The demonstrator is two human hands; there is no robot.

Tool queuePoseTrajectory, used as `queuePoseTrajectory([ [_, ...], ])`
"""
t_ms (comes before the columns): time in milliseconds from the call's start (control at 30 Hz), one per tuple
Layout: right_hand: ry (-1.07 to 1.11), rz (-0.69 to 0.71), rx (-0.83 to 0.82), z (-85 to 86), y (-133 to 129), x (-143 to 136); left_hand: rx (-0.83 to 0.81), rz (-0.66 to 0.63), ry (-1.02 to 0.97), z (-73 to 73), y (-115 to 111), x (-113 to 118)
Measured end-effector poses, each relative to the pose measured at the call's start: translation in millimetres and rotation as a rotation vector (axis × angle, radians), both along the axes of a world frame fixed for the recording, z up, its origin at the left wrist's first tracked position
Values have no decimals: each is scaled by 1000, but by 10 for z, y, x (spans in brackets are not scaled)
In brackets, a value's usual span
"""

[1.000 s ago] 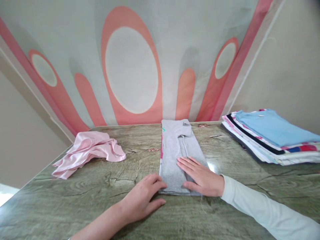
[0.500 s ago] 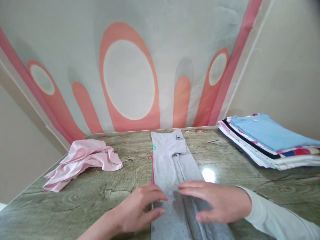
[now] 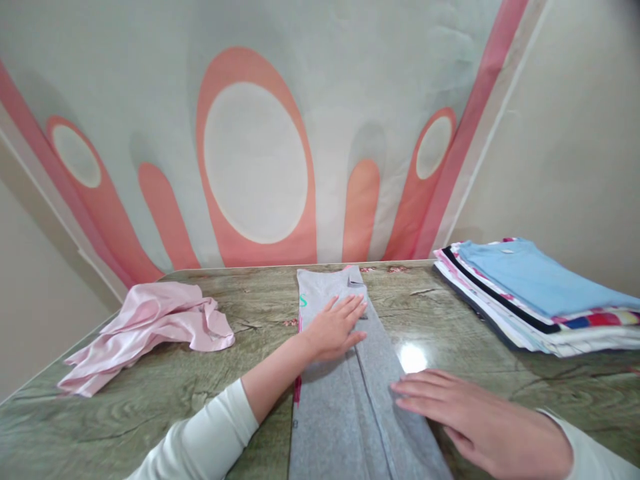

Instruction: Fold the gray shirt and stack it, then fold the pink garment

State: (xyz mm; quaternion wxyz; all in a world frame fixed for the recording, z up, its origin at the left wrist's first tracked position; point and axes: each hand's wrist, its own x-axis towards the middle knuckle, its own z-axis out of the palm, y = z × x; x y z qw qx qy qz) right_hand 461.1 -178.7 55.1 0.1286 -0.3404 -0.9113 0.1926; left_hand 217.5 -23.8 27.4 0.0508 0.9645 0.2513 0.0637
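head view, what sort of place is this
Likely an indoor room, perhaps in a home: a wood-patterned table bears a stack of folded clothes, with a decorated wall behind it.

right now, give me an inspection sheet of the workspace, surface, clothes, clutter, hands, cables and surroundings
surface: green-brown wood-grain table, one bright glare spot
job's things: long grey fabric garment, folded into a strip
clutter: crumpled pale pink fabric garment at left; stack of folded fabric garments, light blue on top, at right
hands: left hand flat on the grey garment; right hand at its right edge, contact unclear
cables: nothing seen
surroundings: pale grey backdrop with coral-red shapes behind the table
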Motion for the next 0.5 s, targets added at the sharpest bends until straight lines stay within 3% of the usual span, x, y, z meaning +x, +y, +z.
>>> queuePoseTrajectory([
  [100, -34, 72, 2, 131, -27, -101, -43, 3, 48, -102, 67, 17],
  [200, -57, 104, 51, 192, -18, -159, -56, -6, 54, -94, 4, -61],
  [367, -48, 86, 234, -34, -28, -162, -137, -88, 37, 136, -363, -343],
  [500, -72, 39, 387, -228, -25, -161, -241, -118, 32, 347, -726, -764],
])
